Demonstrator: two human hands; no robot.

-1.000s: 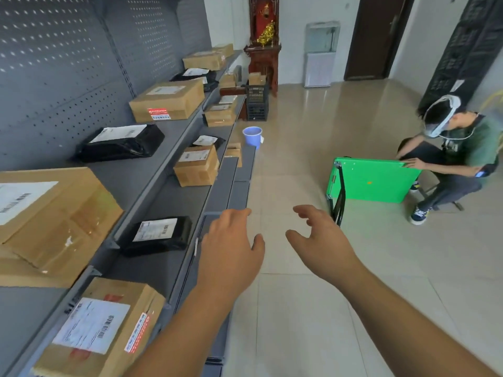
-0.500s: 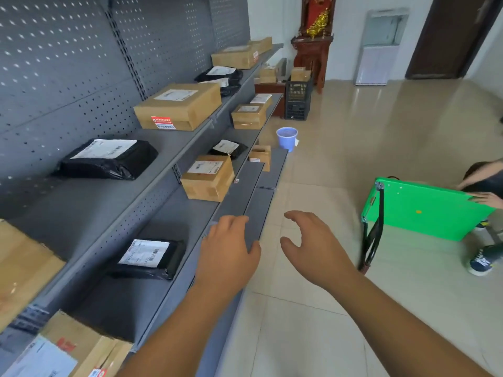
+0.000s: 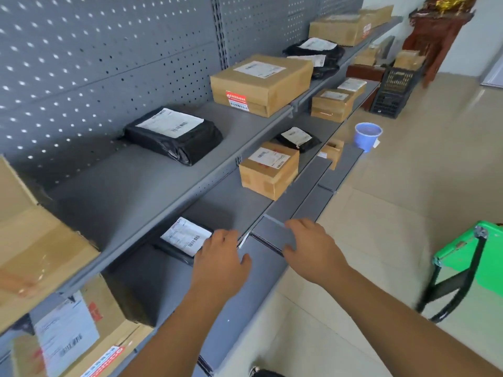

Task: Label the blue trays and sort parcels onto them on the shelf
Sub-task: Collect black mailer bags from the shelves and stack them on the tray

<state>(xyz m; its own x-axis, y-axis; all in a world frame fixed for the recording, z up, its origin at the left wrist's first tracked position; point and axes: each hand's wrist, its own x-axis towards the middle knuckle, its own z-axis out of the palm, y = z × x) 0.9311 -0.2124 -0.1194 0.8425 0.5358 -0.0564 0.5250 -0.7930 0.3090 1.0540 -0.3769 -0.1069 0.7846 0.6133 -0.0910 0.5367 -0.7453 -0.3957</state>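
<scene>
A grey metal shelf (image 3: pixel 141 191) with a pegboard back runs along my left. Parcels lie on it: a black bag (image 3: pixel 174 134) and a cardboard box (image 3: pixel 261 83) on the upper level, a small box (image 3: pixel 268 170) and a black bag with a white label (image 3: pixel 183 239) on the lower level. My left hand (image 3: pixel 220 259) hovers empty, fingers apart, just right of that lower black bag. My right hand (image 3: pixel 313 248) is empty too, fingers spread over the lower shelf's front edge. No blue trays show.
Large cardboard boxes (image 3: pixel 35 240) crowd the near left. A blue bucket (image 3: pixel 367 136) and a black crate (image 3: pixel 394 91) stand on the tiled floor further along. A green cart (image 3: pixel 468 257) sits at the right.
My view has swung left toward the shelf, and the seated person has left the frame. Both hands have moved forward over the lower shelf edge, the left one nearing the black bag.
</scene>
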